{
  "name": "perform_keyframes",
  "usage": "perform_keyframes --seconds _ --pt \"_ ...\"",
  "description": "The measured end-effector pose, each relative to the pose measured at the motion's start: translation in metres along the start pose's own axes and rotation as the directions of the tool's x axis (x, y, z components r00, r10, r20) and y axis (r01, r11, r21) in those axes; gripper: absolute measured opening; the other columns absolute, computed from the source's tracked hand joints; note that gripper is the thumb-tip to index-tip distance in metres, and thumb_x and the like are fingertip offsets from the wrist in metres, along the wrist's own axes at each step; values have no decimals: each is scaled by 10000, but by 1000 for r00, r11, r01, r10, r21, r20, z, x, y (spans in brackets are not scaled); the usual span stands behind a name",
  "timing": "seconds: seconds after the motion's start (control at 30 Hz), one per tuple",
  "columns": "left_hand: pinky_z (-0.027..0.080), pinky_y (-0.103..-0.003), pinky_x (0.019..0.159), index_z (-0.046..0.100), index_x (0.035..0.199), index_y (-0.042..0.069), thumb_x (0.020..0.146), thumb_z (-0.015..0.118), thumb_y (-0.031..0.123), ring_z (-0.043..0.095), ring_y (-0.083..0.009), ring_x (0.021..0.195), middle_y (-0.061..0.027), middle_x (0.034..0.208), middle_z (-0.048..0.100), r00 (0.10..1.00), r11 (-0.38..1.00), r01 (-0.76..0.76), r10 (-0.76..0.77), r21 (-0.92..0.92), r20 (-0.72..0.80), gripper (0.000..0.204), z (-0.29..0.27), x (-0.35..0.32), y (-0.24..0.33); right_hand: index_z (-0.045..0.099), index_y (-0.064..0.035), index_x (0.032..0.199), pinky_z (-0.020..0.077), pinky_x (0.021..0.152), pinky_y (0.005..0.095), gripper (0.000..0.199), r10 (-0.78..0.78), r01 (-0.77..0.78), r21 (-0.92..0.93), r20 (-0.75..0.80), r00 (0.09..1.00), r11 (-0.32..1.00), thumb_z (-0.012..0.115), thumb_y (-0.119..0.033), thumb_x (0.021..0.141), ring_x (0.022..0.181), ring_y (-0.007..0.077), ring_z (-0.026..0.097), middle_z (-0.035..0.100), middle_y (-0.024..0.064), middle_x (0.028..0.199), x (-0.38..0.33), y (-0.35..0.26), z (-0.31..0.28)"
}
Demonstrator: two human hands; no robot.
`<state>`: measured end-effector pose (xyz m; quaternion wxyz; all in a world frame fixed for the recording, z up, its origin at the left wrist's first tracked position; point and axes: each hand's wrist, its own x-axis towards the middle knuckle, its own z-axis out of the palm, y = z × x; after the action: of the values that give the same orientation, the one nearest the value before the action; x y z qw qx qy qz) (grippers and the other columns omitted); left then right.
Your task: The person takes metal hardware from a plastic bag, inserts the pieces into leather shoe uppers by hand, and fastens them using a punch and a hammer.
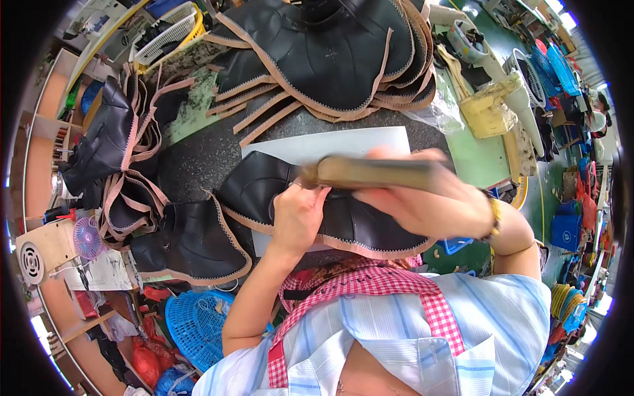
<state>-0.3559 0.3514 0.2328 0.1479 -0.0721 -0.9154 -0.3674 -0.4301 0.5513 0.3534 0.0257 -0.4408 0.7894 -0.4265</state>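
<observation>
Nearest is a red checked apron [370,284], plus a blue plastic basket [198,323] on the near left; just past the apron lies a black leather-like piece [343,222] with a tan zigzag edge, longer left to right than near to far; the left hand [297,216] rests on it, fingers bunched together, but I can't tell what that grip has, if anything, since the tool covers the spot; the right hand [413,206] has its grip clamped on the handle of a hammer-like tool [376,173], pretty blurred, over the piece; the tool's long axis runs left to right, head end pointing left, by the left fingertips; tool and hands block a good chunk of the piece; under it is a white board [389,137] on the dark desk [198,165]; over to the left there's a heap of more black pieces [119,148], with a small purple fan [88,237] left of it; farther back a big black stack [323,63] crowds the desk; far right is a yellowish block [489,115], far left a white basket [165,36].
</observation>
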Motion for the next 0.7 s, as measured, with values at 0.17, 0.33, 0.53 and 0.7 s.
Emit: perform_keyframes --seconds 0.17,0.33,0.53,0.7 --pt "551 -224 684 618 930 -31 929 627 44 666 -104 753 -68 845 680 863 677 470 -487 -566 134 76 4 -2 -9 643 -55 1125 512 638 457 268 186 -173 -91 163 969 981 557 -231 942 715 404 634 640 216 770 -30 32 16" --pt "550 -225 672 630 949 -24 910 649 29 668 -111 751 -71 859 683 837 572 495 -517 -654 182 68 5 -4 -9 643 -46 1112 498 598 478 264 266 -239 -124 281 922 963 561 -234 946 656 400 621 620 223 701 -43 42 35" --pt "545 -213 669 657 919 -15 893 675 39 656 -88 716 -43 805 678 863 659 467 -485 -590 141 63 7 -1 -8 636 10 1144 518 783 404 262 396 -372 -143 450 801 917 579 -133 932 879 382 640 662 210 970 -25 39 14" --pt "523 -334 582 659 833 6 837 697 47 665 -250 630 -107 721 650 992 992 106 -110 -64 -66 56 2 -2 3 608 36 1132 511 849 348 258 135 -136 0 126 983 991 595 -122 928 954 320 661 675 139 1026 2 -30 -28"
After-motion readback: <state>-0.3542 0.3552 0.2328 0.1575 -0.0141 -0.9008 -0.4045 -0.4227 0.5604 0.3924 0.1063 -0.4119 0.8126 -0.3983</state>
